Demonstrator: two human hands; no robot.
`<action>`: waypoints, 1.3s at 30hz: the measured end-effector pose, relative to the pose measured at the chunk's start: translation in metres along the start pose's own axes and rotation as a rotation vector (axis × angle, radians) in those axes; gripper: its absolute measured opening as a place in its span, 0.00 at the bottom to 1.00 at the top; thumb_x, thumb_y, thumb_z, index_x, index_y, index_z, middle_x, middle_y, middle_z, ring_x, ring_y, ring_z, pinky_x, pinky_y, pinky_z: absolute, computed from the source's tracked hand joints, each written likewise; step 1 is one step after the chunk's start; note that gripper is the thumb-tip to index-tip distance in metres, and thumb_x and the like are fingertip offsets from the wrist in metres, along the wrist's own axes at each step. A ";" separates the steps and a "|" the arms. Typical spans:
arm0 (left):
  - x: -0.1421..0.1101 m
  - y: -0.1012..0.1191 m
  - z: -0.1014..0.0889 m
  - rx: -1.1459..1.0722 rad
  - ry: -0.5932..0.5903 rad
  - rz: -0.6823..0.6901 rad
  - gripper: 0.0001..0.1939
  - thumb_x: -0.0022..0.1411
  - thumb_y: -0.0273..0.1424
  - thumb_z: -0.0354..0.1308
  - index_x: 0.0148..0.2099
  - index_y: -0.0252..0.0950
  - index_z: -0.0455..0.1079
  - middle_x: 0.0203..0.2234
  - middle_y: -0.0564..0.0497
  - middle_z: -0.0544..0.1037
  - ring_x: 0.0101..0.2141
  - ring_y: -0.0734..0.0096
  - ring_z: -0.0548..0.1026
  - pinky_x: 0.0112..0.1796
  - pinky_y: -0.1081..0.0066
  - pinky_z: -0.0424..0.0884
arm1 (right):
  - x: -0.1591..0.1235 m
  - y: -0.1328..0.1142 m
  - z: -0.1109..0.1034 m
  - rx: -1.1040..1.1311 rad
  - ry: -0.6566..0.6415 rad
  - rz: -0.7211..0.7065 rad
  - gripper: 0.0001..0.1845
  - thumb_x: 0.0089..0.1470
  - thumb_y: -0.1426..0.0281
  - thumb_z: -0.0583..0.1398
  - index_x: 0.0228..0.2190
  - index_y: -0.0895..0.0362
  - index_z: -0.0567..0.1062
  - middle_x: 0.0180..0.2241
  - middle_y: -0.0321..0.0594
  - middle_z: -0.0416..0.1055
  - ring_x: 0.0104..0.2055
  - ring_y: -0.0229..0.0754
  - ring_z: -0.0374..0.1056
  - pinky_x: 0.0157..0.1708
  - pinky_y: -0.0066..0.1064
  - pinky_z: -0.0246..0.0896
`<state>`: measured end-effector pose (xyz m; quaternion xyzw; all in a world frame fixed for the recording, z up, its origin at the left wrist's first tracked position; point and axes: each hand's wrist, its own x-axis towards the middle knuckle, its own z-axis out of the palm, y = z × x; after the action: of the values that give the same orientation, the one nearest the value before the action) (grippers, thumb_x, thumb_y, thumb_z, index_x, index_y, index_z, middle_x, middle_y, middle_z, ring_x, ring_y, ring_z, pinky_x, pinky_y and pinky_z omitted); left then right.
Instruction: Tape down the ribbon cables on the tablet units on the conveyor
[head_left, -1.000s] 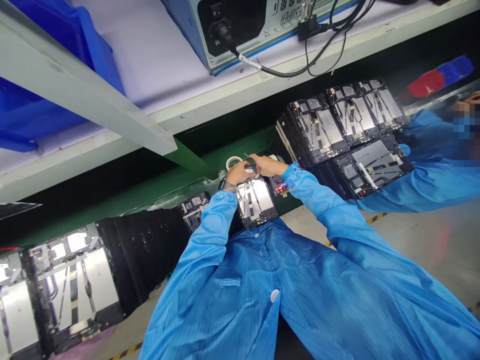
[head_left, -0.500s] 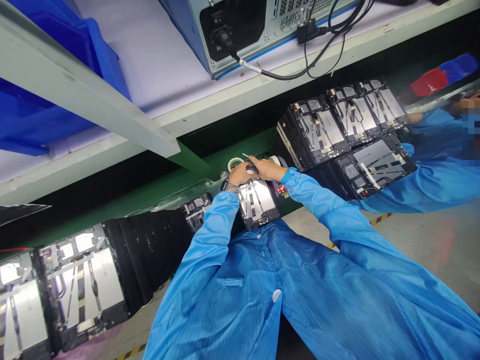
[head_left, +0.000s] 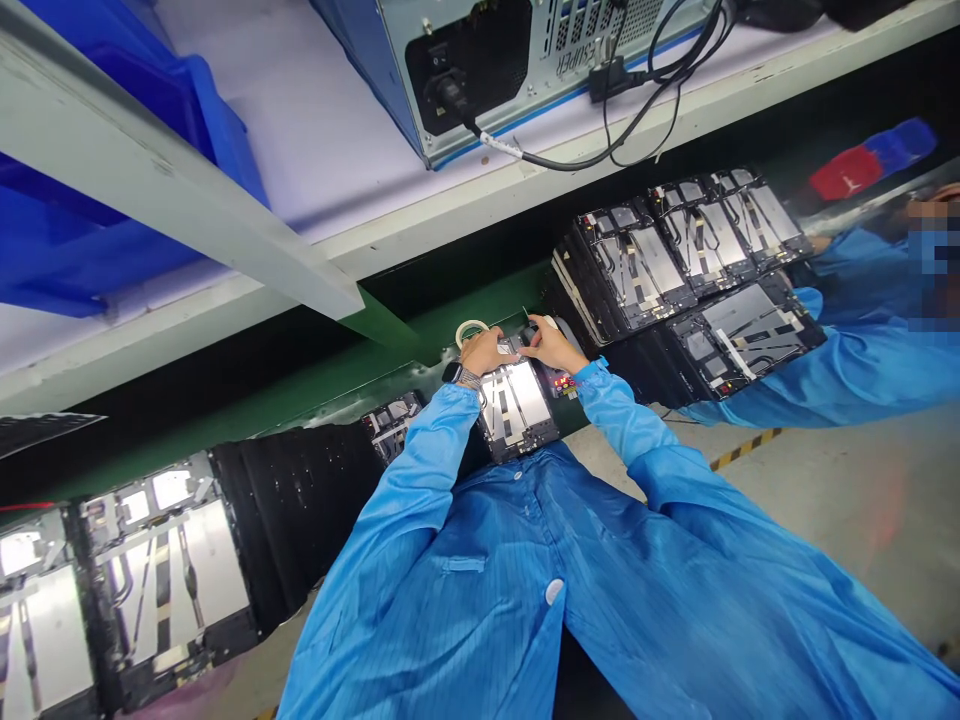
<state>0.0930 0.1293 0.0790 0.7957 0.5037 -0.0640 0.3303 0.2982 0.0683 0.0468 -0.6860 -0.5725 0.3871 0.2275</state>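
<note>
A blue striped smock [head_left: 450,610] and a banded wristwatch [head_left: 459,376] are worn.

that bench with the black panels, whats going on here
A person in a blue antistatic smock is working with both hands at the top edge of a black-framed electronic panel on the bench. The left hand and right hand meet over something too small to make out. A roll of tape lies just beyond the left hand. More panels line the bench; a co-worker in blue is at right.

A pale shelf [head_left: 150,170] carries a blue bin [head_left: 97,240] and a computer case [head_left: 480,70] with a black cable [head_left: 570,158] plugged in. Beyond the green desk [head_left: 420,345] lies a grey floor [head_left: 847,520] with yellow-and-black tape [head_left: 746,450].
</note>
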 end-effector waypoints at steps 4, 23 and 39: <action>0.001 -0.003 -0.007 -0.081 0.013 0.031 0.35 0.56 0.50 0.73 0.60 0.38 0.73 0.56 0.38 0.79 0.59 0.43 0.74 0.60 0.52 0.67 | -0.006 -0.001 0.006 0.031 0.048 0.022 0.50 0.53 0.65 0.70 0.71 0.61 0.57 0.35 0.38 0.73 0.37 0.48 0.71 0.44 0.41 0.68; -0.102 -0.069 0.061 -0.747 0.580 -0.141 0.18 0.64 0.30 0.65 0.55 0.42 0.71 0.61 0.43 0.72 0.61 0.60 0.73 0.58 0.60 0.73 | -0.021 -0.077 0.078 -0.009 -0.105 -0.446 0.39 0.60 0.77 0.55 0.71 0.56 0.62 0.38 0.37 0.74 0.35 0.42 0.67 0.44 0.33 0.64; -0.099 -0.045 0.068 -0.604 0.716 -0.182 0.04 0.67 0.28 0.63 0.41 0.40 0.80 0.58 0.40 0.70 0.62 0.54 0.71 0.66 0.52 0.65 | -0.019 -0.087 0.068 -0.116 -0.150 -0.595 0.36 0.59 0.79 0.53 0.68 0.55 0.67 0.59 0.50 0.73 0.57 0.51 0.70 0.59 0.46 0.68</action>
<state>0.0230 0.0258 0.0491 0.5887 0.6495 0.3350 0.3454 0.1909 0.0618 0.0775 -0.4697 -0.7845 0.3198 0.2485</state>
